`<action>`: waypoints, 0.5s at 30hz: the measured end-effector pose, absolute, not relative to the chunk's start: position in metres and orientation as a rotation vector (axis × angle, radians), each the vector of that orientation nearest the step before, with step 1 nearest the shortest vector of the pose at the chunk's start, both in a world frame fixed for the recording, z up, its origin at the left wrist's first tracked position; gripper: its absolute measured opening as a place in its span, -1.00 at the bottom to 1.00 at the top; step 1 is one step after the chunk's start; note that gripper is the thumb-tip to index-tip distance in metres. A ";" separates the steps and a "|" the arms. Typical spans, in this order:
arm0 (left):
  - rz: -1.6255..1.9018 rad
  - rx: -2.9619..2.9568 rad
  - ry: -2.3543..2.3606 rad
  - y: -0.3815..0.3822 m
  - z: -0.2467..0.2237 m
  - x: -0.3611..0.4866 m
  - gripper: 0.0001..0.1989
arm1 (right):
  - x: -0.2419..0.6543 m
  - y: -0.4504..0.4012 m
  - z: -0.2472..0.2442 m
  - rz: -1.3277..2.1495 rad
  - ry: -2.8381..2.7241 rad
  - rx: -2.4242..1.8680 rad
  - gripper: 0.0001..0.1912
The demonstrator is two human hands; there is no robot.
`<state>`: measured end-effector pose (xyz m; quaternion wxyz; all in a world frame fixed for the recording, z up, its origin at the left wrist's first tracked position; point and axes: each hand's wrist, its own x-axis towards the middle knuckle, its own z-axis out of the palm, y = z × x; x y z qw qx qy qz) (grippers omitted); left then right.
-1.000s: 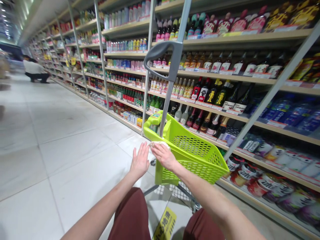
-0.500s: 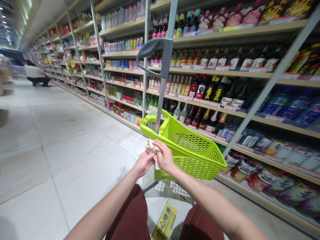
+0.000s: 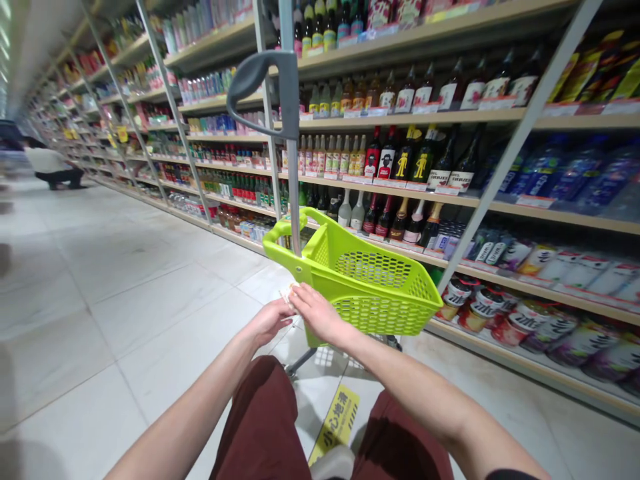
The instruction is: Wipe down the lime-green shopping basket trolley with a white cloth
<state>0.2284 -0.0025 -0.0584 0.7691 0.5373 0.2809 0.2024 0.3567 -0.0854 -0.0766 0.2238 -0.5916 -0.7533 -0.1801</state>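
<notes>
My two hands meet in front of a bright green shopping basket cart (image 3: 370,303). A crumpled whitish cloth (image 3: 287,292) shows in small part between them. My right hand (image 3: 319,313) lies over it, with fingers bent and pressed together. From the left, my left hand (image 3: 270,320) holds the cloth's other side, fingers curled. Most of the cloth is hidden by the hands. Both stay just in front of the basket's near corner. The cart's grey handle (image 3: 289,93) rises on a metal pole above the hands. Inside the basket, the part that shows holds nothing.
Long shelves (image 3: 380,120) of bottles and cans run along the right and into the distance. Large jugs (image 3: 480,307) stand on the bottom shelf. A yellow floor sign (image 3: 336,421) lies between my knees. Far left, a person (image 3: 50,163) crouches by the shelves on the tiled floor (image 3: 165,300).
The view has shifted, so the cart and shelves appear further left. My right hand has flattened over the cloth, and less of it shows. My left hand has loosened slightly.
</notes>
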 end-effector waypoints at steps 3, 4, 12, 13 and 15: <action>0.556 1.420 0.688 0.020 -0.060 0.225 -0.60 | 0.370 -0.064 -0.050 -0.718 -2.114 -1.508 -0.65; 0.615 1.541 0.779 0.027 -0.063 0.225 -0.59 | 0.375 -0.057 -0.043 -0.779 -2.097 -1.495 -0.65; 0.607 2.271 1.121 0.040 -0.105 0.223 -0.54 | 0.393 -0.057 -0.108 -0.821 -2.427 -1.609 -0.68; 0.588 2.374 1.112 0.037 -0.109 0.224 -0.54 | 0.392 -0.063 -0.120 -0.810 -2.462 -1.633 -0.69; 0.587 2.508 1.092 0.033 -0.114 0.225 -0.52 | 0.389 -0.072 -0.129 -0.811 -2.495 -1.637 -0.71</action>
